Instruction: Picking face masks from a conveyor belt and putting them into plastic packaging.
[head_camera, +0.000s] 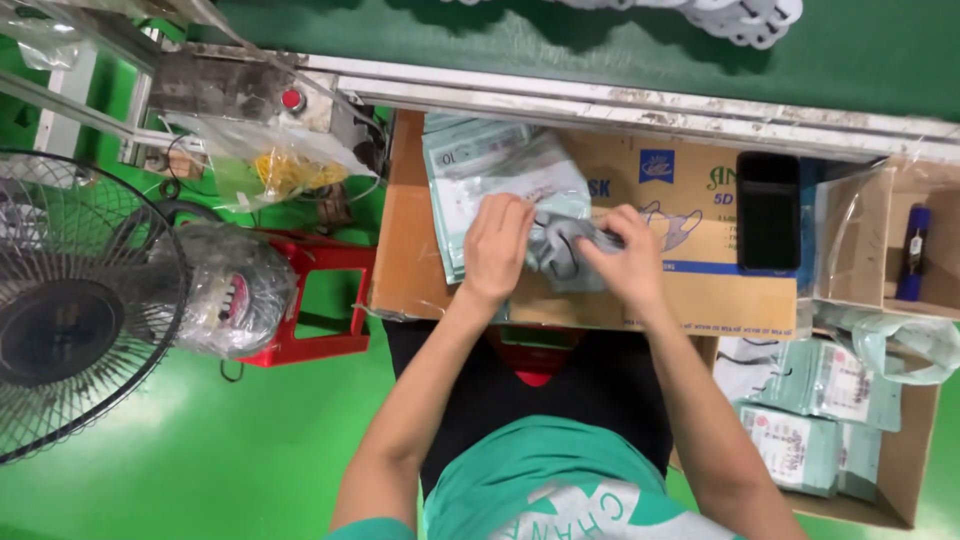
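head view:
left hand (497, 243): fingers curled, pinching the left edge of the grey masks (562, 248) to keep the bundle squared.
right hand (622, 252): fingers closed over their right end.
masks: on the cardboard box (640, 215), beside the pouch stack (480, 175).
long axis: left-right, roughly parallel to the box front.

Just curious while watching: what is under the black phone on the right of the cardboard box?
The black phone lies flat on the printed cardboard box, beside a drawing of a face mask on its lid. What the print shows beneath the phone is covered. Neither hand touches it.
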